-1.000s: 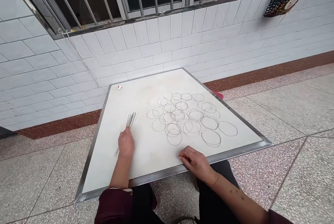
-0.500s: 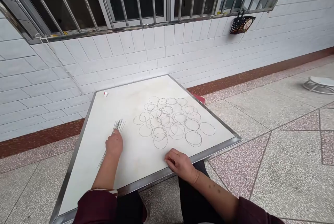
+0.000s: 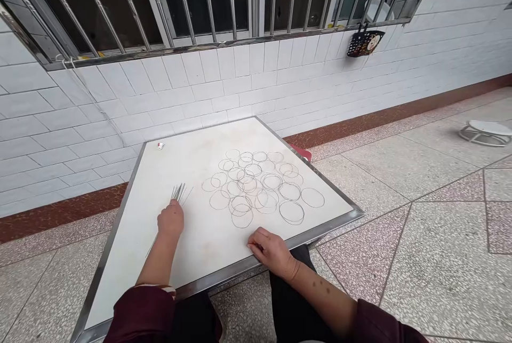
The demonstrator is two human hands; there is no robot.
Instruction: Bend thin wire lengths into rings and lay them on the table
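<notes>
My left hand is closed around a bundle of thin wires on the left part of the white table. The wire ends fan out beyond my fingers, and some stick out behind the wrist. Near the table's front edge rests my right hand, its fingers curled together; whatever they may pinch is too small to make out. Many thin wire rings lie flat and overlapping between the hands and the table's far right side.
A small red and white object sits at the table's far left corner. Behind stands a tiled wall with a barred window and a hanging dark bag. Something red shows past the right edge; a white round stool is farther right.
The view has shifted slightly, moving the scene a little to the left. My left hand still grips the wires, with one wire now splayed farther from the bundle. My right hand keeps its pose.
</notes>
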